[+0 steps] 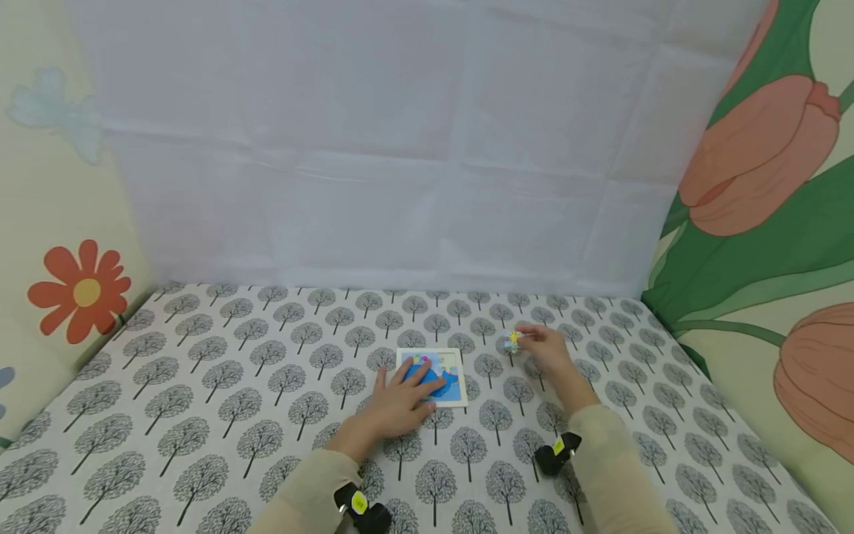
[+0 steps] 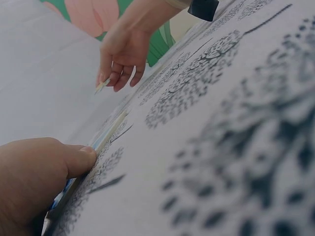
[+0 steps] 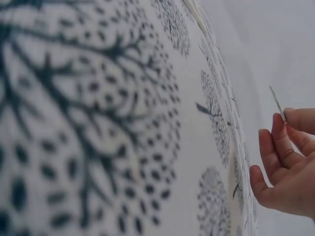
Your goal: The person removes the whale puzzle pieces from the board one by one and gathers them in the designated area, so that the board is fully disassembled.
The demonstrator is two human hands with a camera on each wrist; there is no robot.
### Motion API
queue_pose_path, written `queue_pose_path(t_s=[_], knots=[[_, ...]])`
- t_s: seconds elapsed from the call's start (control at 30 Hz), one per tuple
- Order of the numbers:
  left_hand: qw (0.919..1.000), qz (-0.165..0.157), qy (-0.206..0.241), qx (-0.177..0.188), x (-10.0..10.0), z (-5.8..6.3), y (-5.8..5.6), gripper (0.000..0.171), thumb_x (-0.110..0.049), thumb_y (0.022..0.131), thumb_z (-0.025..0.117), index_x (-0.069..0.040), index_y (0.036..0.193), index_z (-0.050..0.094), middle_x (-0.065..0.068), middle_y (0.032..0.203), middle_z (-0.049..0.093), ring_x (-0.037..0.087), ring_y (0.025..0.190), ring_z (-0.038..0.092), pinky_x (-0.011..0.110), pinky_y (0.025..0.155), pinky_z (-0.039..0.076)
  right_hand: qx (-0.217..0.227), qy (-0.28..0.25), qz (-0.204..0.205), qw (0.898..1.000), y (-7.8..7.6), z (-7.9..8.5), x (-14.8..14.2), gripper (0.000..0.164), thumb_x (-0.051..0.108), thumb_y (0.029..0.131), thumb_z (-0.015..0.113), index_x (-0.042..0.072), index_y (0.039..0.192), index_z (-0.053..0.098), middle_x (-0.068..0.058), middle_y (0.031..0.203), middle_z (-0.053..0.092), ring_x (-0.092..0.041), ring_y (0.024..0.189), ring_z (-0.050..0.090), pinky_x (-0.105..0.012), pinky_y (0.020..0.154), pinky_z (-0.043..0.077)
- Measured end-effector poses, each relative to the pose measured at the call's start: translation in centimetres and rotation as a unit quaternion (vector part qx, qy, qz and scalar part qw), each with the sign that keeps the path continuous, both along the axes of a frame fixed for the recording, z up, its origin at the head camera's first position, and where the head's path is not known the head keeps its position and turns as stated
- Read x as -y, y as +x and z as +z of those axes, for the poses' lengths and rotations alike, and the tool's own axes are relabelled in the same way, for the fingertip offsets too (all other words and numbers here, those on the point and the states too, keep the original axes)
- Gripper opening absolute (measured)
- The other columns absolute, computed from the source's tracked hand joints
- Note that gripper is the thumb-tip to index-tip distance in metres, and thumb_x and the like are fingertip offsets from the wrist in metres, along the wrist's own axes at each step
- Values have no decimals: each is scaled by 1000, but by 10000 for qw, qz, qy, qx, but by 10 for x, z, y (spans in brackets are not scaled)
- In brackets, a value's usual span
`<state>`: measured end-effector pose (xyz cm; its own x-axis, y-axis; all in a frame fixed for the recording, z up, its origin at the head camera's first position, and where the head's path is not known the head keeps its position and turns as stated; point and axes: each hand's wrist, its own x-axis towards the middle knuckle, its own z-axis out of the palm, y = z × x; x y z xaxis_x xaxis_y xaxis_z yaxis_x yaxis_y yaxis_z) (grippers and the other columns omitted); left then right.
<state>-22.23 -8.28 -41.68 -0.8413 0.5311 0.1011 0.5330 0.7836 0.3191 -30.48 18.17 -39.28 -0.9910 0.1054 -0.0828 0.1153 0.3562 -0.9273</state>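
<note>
Blue and white, flat beneath the left hand (image 1: 392,408) with its fingers spread: the picture board (image 1: 457,388). And pinched in the right hand (image 1: 548,350), between thumb and fingertips: a small thin piece (image 1: 511,342), clear of the cloth (image 1: 460,426). From right hand to board: leftward, slightly closer in, well apart. Touching it, and nearer: the left.

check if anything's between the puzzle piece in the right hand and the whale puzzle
Nothing visible stands in the gap between the puzzle piece and the whale puzzle. The left hand, though, lies over the puzzle's left and lower part and might block a spot there.
</note>
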Motion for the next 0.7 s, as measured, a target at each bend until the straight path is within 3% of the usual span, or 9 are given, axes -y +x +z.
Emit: queue_pose_path(t_s=[0.13, 0.37, 0.53, 0.7], knots=[[10000, -20, 6, -6, 0, 1, 0, 42, -33, 90, 42, -21, 131, 41, 9, 139, 23, 34, 127, 7, 61, 92, 2, 52, 35, -85, 9999, -1, 0, -8, 29, 10, 82, 56, 4, 110, 55, -12, 103, 50, -24, 92, 47, -37, 81, 38], [10000, -30, -11, 17, 2, 1, -1, 42, -34, 90, 42, -22, 131, 40, 9, 139, 23, 34, 127, 7, 61, 92, 2, -143, 160, 204, 9996, -2, -2, -21, 31, 9, 84, 51, 0, 114, 52, -15, 103, 51, -27, 93, 49, -39, 82, 39], [9999, -85, 56, 19, 2, 1, -1, 42, -33, 90, 42, -21, 131, 41, 10, 139, 23, 34, 127, 7, 61, 92, 2, -47, 152, -34, 9999, -5, -4, -29, 31, 8, 84, 52, 1, 114, 53, -15, 103, 52, -26, 92, 51, -35, 80, 42], [9999, -115, 87, 12, 2, 1, -1, 42, -33, 90, 42, -21, 131, 41, 10, 139, 23, 35, 127, 7, 62, 91, 2, -55, 51, -106, 9999, -7, -5, -38, 31, 7, 86, 50, 0, 116, 51, -19, 107, 50, -29, 96, 51, -38, 81, 41]])
